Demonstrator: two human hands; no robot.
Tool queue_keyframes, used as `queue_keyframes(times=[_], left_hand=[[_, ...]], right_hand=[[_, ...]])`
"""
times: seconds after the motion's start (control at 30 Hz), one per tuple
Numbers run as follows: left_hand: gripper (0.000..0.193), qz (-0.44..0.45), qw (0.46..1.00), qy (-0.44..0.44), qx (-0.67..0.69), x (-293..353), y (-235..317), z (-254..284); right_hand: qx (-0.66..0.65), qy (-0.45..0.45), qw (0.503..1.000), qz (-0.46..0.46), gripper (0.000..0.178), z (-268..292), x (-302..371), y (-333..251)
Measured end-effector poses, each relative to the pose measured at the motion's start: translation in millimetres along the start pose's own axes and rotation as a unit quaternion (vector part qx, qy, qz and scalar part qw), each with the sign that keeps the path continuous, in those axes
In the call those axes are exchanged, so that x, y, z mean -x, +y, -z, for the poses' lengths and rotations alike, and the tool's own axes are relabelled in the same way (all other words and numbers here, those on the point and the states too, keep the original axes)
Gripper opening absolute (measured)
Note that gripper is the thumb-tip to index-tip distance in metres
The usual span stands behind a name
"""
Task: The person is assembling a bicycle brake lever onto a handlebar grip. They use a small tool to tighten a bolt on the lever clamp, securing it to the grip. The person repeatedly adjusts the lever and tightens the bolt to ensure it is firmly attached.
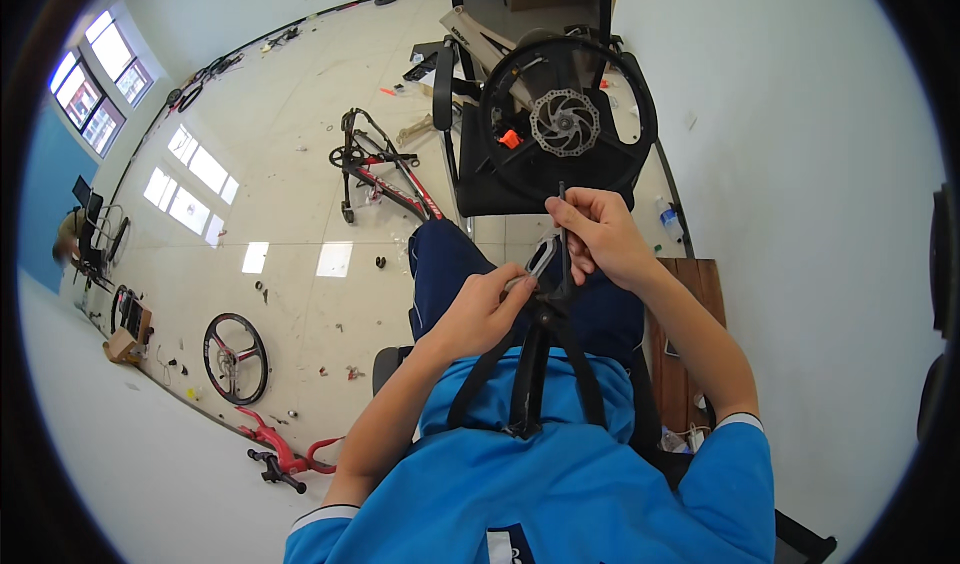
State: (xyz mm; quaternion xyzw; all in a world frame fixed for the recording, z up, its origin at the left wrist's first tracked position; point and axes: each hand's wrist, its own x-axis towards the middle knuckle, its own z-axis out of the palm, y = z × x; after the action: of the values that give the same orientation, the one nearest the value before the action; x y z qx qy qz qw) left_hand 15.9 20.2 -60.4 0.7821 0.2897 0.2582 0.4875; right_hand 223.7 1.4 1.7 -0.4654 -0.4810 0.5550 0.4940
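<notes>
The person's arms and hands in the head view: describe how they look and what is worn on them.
Both forearms are bare and come up from the lower edge. The left hand and right hand wear no gloves, rings or watch that can be seen. The upper arms are covered by the short sleeves of a bright blue shirt, each ending in a white cuff band with a dark edge.

Both hands closed, held together

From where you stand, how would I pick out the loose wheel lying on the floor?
Start at the bright windows on the far left wall and follow the pale tiled floor down toward the near edge. There a black wheel lies flat, just above a red frame piece. Unlike the wheel with the silver brake disc, it lies alone.
</notes>
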Motion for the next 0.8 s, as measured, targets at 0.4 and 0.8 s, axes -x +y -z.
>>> queue_keyframes(times=[0.4, 0.8], left_hand=[[0.025, 0.034, 0.999, -0.010, -0.011, 0.3, 7.9, 3.2], [0.024, 0.016, 1.000, -0.010, 0.011, 2.7, 10.6, 3.3]], right_hand=[[-0.039, 0.065, 0.996, 0.036, 0.028, -8.6, 11.7, 9.0], [-0.015, 0.082, 0.996, 0.034, 0.019, 11.3, 36.2, 10.8]])
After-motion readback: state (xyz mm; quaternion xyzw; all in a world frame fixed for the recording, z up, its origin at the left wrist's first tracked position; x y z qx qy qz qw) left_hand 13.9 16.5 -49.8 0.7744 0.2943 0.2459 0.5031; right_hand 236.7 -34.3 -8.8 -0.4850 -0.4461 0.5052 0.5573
